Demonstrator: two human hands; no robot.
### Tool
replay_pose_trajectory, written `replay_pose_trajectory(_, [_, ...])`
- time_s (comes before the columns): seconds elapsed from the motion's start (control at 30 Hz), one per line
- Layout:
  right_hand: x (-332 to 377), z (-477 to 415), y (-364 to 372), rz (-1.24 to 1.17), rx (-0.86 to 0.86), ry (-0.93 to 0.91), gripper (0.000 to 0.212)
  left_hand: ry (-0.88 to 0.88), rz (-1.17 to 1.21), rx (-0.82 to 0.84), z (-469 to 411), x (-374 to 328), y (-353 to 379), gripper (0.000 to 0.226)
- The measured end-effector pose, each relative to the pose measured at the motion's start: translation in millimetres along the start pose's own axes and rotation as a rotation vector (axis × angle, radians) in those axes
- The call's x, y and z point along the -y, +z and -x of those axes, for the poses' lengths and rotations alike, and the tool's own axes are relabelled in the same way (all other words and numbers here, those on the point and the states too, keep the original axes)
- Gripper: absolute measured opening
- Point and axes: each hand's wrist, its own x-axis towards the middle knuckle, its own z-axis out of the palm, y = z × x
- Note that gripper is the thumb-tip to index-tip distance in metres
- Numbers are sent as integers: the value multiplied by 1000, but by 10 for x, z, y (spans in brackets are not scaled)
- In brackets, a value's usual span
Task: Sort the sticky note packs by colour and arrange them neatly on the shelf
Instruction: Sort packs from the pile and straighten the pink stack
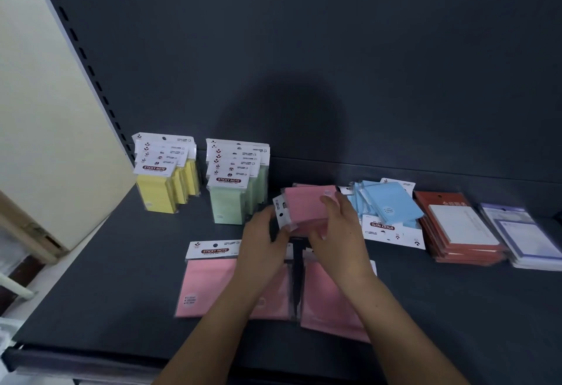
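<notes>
Both my hands hold a small stack of pink sticky note packs (305,206) above the dark shelf (121,278). My left hand (264,238) grips its left end by the white header cards, and my right hand (337,232) curls over its right side. Under my forearms lie flat pink packs (206,287), another of them at the right (325,302). Yellow packs (165,185) stand upright in a row at the back left, with green packs (234,193) in a row beside them. Blue packs (386,205) lie in a loose heap to the right.
A stack of red-backed pads (456,229) and a stack of purple-edged pads (523,235) lie at the far right. The shelf's dark back panel (334,65) rises behind everything. A cream wall (45,111) flanks the left, and the shelf's front lip (76,360) runs along the bottom.
</notes>
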Motion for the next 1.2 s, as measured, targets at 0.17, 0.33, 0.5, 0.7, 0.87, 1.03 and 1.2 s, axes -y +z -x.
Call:
replay_pose_trajectory(0.17, [-14,-113,64,-136,72,107,58,-245,240,52,-238,-29,144,14])
replay_pose_trajectory(0.33, [-22,-74,80,-190,61,3,43,-275,376,-115,-280,-54,261,9])
replay_pose_trajectory(0.5, [-38,-29,7,-134,-80,-167,44,-172,541,-160,-214,-231,196,15])
replay_pose_trajectory(0.7, [58,-20,-320,-79,-97,-379,67,-1,626,61,-48,-451,-21,13])
replay_pose_trajectory(0.87, [129,134,-558,-202,-38,-220,31,-15,622,235,70,-465,-149,7])
replay_pose_trajectory(1.03, [101,336,-543,-616,-13,-20,29,-222,511,565,158,-361,-227,42])
replay_pose_trajectory(1.2, [-35,450,-574,-1071,-109,206,16,-574,822,616,296,-304,-167,39])
